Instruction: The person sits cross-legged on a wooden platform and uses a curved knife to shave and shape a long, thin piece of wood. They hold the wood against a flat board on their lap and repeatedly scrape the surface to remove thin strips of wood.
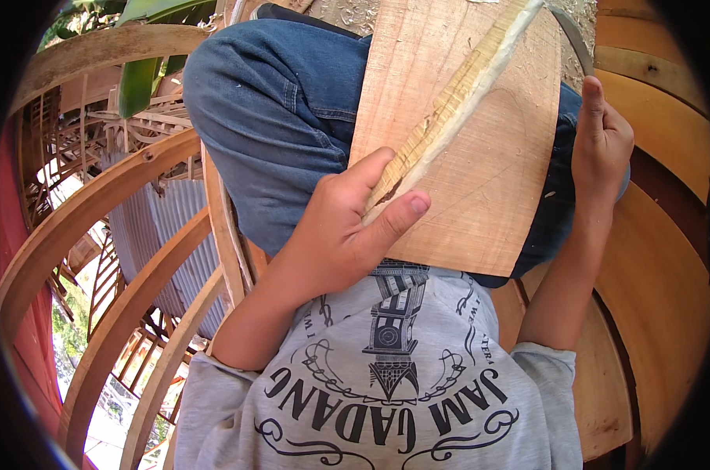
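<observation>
My left hand (355, 211) is closed round the near end of a long strip of pale, yellowish wood (457, 98), its surface rough and cut along one edge. The strip slants up and right across a flat wooden board (496, 188) that lies over my lap. At the right, my right hand (601, 141) is wrapped round a curved-bladed knife (572, 39), thumb pointing up toward the blade. The handle is hidden in my fist. The grey blade arcs up to the far end of the strip; whether they touch, I cannot tell.
My bent legs in blue jeans (261, 117) support the board. Curved wooden ribs (97, 204) stand at the left, with corrugated sheet metal (171, 243) beyond. Curved planks (652, 258) rise close at the right. Wood shavings (347, 16) lie at the far side.
</observation>
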A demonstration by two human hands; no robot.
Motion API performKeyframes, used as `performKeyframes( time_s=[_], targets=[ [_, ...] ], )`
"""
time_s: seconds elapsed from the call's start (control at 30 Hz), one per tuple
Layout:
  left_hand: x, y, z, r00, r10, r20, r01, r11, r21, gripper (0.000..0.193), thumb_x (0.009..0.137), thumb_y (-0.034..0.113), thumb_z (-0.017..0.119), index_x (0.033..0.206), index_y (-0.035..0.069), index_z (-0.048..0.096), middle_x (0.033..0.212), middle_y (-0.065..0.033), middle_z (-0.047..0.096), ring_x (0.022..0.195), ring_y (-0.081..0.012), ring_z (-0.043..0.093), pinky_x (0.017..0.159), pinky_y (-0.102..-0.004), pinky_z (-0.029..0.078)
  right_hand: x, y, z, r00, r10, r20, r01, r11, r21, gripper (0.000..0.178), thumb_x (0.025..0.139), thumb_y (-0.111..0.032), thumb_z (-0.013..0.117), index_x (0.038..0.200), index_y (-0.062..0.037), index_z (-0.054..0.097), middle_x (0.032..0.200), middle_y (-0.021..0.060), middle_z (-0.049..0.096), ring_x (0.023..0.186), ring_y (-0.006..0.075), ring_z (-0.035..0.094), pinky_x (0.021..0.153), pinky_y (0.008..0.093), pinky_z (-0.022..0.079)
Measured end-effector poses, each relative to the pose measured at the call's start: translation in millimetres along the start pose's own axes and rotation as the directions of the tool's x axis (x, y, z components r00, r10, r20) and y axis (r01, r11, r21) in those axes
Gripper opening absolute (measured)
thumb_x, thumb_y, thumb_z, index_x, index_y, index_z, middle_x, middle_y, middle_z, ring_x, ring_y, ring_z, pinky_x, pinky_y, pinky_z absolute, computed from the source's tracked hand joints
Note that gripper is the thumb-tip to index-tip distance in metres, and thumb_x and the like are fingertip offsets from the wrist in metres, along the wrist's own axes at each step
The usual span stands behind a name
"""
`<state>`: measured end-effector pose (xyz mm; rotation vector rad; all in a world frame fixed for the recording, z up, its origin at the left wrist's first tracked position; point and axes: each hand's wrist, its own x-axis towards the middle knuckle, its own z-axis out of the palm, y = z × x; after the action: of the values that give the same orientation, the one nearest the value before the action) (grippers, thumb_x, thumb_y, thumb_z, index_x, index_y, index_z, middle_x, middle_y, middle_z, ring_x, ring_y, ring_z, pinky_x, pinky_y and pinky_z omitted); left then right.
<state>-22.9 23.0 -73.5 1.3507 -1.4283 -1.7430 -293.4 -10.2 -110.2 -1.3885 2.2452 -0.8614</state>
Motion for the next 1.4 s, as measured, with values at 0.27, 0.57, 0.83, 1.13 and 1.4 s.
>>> performKeyframes(
  time_s=[0.27, 0.57, 0.83, 1.13, 1.4],
  targets=[
    [14, -2, -31, 0.965, -0.068, -0.254, 0.135, 0.957, 0.256, 0.017, 0.091, 0.016, 0.057, 0.084, 0.001, 0.053, 0.063, 0.0025, 0.042, 0.059, -0.0064, 0.044, 0.057, -0.0214, 0.039, 62, 18, 21, 0.987, 0.16, -0.019, -0.158, 0.983, 0.096, 0.042, 0.085, -0.043, 0.062, 0.067, -0.0055, 0.058, 0.052, -0.0061, 0.034, 0.046, 0.0037, 0.028, 0.045, 0.0222, 0.021],
    [17, 1, -11, 0.98, 0.053, -0.19, 0.065, 0.823, 0.564, 0.025, 0.073, 0.007, 0.073, 0.083, -0.002, 0.052, 0.07, -0.0014, 0.038, 0.06, -0.0087, 0.035, 0.055, -0.0233, 0.032, 83, 24, 31, 0.94, 0.224, 0.257, -0.295, 0.911, 0.287, 0.03, 0.084, -0.03, 0.065, 0.075, -0.0015, 0.063, 0.053, -0.002, 0.049, 0.043, 0.0056, 0.04, 0.039, 0.0239, 0.03],
    [14, 0, -19, 0.996, -0.013, -0.085, 0.053, 0.868, 0.493, 0.036, 0.072, 0.01, 0.074, 0.068, 0.002, 0.04, 0.069, -0.0024, 0.036, 0.061, -0.0129, 0.036, 0.057, -0.0275, 0.034, 93, 32, 27, 0.889, 0.187, 0.418, -0.367, 0.837, 0.406, 0.026, 0.084, -0.029, 0.065, 0.07, -0.0089, 0.057, 0.052, -0.0027, 0.046, 0.04, 0.0067, 0.037, 0.038, 0.0241, 0.029],
    [-25, -5, -26, 0.993, -0.037, -0.108, 0.084, 0.877, 0.474, 0.036, 0.07, 0.007, 0.076, 0.067, 0.004, 0.04, 0.064, 0.0002, 0.035, 0.061, -0.0102, 0.042, 0.066, -0.0273, 0.045, 94, 64, 22, 0.901, 0.053, 0.431, -0.285, 0.822, 0.494, 0.033, 0.083, -0.04, 0.065, 0.078, -0.0072, 0.061, 0.051, -0.0052, 0.037, 0.043, 0.0041, 0.033, 0.043, 0.0215, 0.022],
    [-42, -1, -34, 0.975, 0.051, -0.214, 0.057, 0.881, 0.469, 0.035, 0.078, 0.01, 0.072, 0.069, 0.008, 0.039, 0.059, 0.0042, 0.034, 0.057, -0.009, 0.054, 0.055, -0.0243, 0.046, 96, 65, 27, 0.893, 0.104, 0.438, -0.324, 0.823, 0.467, 0.035, 0.08, -0.037, 0.069, 0.083, -0.0041, 0.059, 0.051, -0.0055, 0.034, 0.042, 0.005, 0.035, 0.041, 0.022, 0.025]
  ],
)
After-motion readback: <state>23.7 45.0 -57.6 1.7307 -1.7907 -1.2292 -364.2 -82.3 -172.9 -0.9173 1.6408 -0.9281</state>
